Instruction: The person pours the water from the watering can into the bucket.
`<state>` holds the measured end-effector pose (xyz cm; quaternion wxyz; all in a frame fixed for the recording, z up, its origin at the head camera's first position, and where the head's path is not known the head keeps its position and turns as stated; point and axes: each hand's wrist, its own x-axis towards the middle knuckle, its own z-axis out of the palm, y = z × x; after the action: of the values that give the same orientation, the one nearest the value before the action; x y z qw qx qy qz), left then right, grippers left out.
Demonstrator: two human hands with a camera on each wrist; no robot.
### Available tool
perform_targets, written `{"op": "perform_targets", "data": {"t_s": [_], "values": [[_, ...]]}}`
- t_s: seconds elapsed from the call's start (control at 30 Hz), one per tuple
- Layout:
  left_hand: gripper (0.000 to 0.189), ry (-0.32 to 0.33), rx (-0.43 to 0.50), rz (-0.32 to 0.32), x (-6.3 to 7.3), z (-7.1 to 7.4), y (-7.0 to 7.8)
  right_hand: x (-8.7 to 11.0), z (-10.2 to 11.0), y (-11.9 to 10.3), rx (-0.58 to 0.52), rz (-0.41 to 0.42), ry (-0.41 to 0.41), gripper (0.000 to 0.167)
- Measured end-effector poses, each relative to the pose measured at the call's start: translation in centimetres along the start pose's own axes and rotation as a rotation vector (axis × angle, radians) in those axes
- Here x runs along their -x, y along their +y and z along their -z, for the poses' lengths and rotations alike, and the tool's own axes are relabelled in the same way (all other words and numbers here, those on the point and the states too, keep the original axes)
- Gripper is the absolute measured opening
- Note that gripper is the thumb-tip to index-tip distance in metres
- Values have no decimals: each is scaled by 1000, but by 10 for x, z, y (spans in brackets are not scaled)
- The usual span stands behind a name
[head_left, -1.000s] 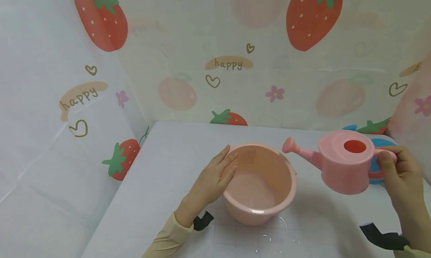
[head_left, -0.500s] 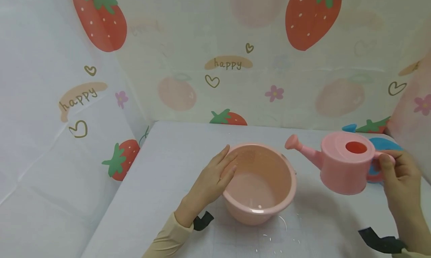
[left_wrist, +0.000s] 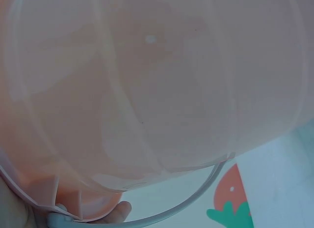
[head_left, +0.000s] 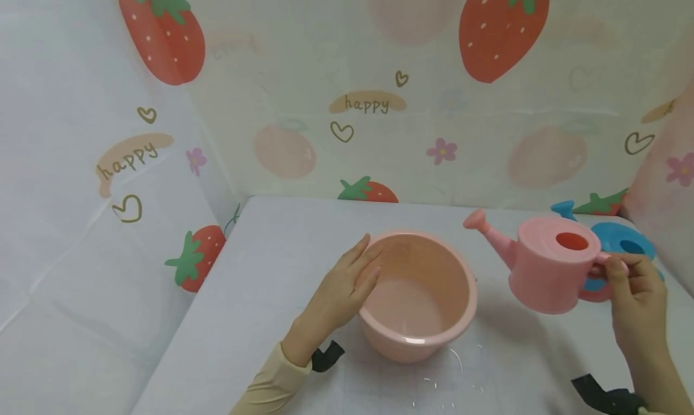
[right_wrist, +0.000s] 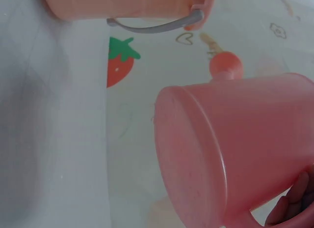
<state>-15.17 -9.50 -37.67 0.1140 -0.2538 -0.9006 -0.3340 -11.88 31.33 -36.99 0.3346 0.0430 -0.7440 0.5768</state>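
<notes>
A pale pink bucket (head_left: 411, 346) stands upright on the table. My left hand (head_left: 338, 291) rests on its left rim with fingers extended; in the left wrist view a fingertip (left_wrist: 122, 211) shows past the rim, beside the grey bail handle (left_wrist: 191, 196). To the right, my right hand (head_left: 637, 294) grips the handle of a pink watering can (head_left: 544, 282), held up off the table. The can leans slightly back, its spout (head_left: 496, 237) pointing up and left toward the bucket. In the right wrist view the can's round base (right_wrist: 189, 154) shows.
A blue watering can (head_left: 623, 237) stands behind the pink one, partly hidden by it and my right hand. Small wet-looking marks (head_left: 428, 383) lie on the white table (head_left: 260, 270) in front of the bucket. A printed strawberry curtain (head_left: 303, 71) hangs behind.
The pink watering can has tipped back, its spout rising and shifting a little right, while my right hand has moved slightly left and down. More of the blue can shows. My left hand stays put.
</notes>
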Motion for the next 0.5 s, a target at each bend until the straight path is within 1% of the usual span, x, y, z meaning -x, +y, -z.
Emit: {"op": "perform_targets", "data": {"t_s": [0.1, 0.13, 0.2, 0.23, 0.3, 0.33, 0.37, 0.47, 0.5], "values": [[48, 2, 1, -1, 0, 0, 0, 1, 1, 4, -76, 37, -31, 19], [48, 2, -1, 0, 0, 0, 0, 1, 2, 6, -133, 54, -44, 19], [48, 2, -4, -2, -1, 0, 0, 1, 2, 9, -216, 57, -53, 19], [48, 1, -7, -2, -1, 0, 0, 1, 3, 10, -225, 52, -50, 20], [48, -2, -9, 1, -1, -1, 0, 2, 4, 13, -286, 55, -54, 19], [48, -2, -9, 1, 0, -1, -1, 2, 4, 14, -305, 54, -54, 19], [47, -3, -9, 1, 0, -1, -1, 3, 4, 15, -290, 49, -48, 19], [47, -3, -5, 5, 0, -1, -1, 4, 5, 19, -342, 44, -45, 17], [47, -2, -5, 5, 0, -1, -1, 4, 5, 20, -331, 31, -32, 17]]}}
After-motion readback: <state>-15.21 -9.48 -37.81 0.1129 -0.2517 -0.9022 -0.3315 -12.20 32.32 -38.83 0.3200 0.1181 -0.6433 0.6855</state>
